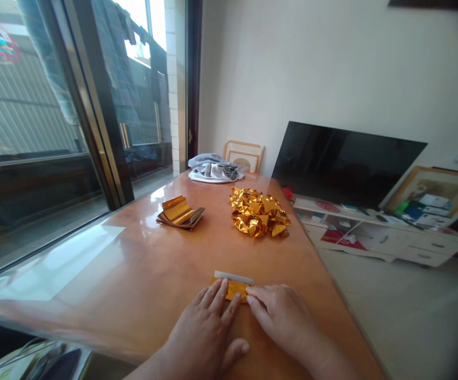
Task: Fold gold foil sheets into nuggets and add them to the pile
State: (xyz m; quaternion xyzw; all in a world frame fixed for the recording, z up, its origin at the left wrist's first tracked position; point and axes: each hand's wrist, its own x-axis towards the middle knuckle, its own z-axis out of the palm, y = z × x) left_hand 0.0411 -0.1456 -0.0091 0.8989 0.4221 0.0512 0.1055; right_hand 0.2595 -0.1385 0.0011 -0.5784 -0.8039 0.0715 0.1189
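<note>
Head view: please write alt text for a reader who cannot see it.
A person's left hand and right hand touch a gold sheet on a brown table; beyond lie stacked gold sheets and folded gold pieces.

On my feed the left hand [205,322] and right hand [286,311] are both bare, kinda broad, thick-ish fingers [218,298] with rounded tips, nails [245,347] short where I can make them out. Forearms [329,358] are bare too.

A framed picture [438,184] stands beside a large black television [347,164].
</note>
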